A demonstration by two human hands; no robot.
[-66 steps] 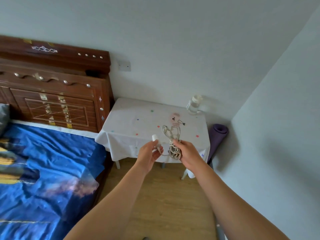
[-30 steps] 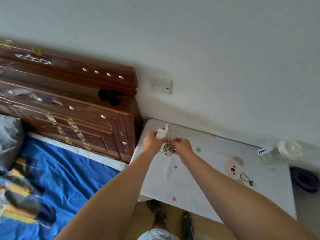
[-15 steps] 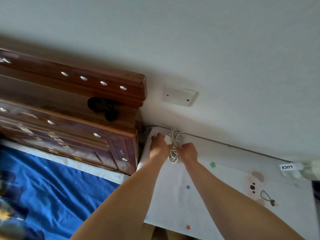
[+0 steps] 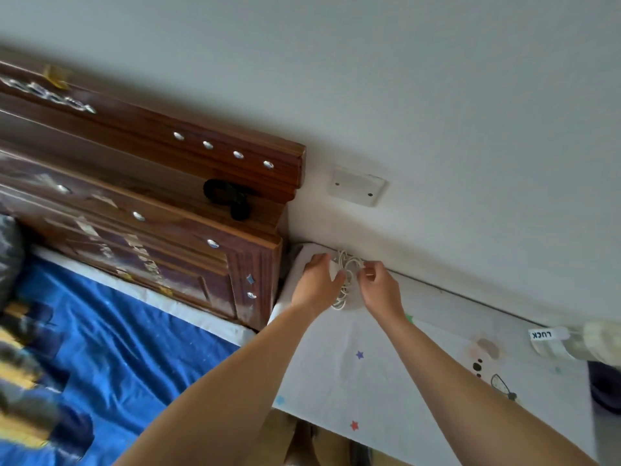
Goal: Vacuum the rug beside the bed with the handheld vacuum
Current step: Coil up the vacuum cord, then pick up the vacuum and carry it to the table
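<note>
Now our left hand [image 4: 317, 280] grips and our right hand [image 4: 381, 289] pinches the coiled cable [image 4: 347, 264] (white) at the far-left corner of the desk [image 4: 369, 381].

Person, as seen from the head camera: left forearm [image 4: 235, 381] and right forearm [image 4: 470, 391] uncovered from the lower frame edge to the wrists, left hand [image 4: 317, 280] and right hand [image 4: 379, 290] ungloved, one dark shoe [image 4: 316, 445] blurred at the bottom.
</note>
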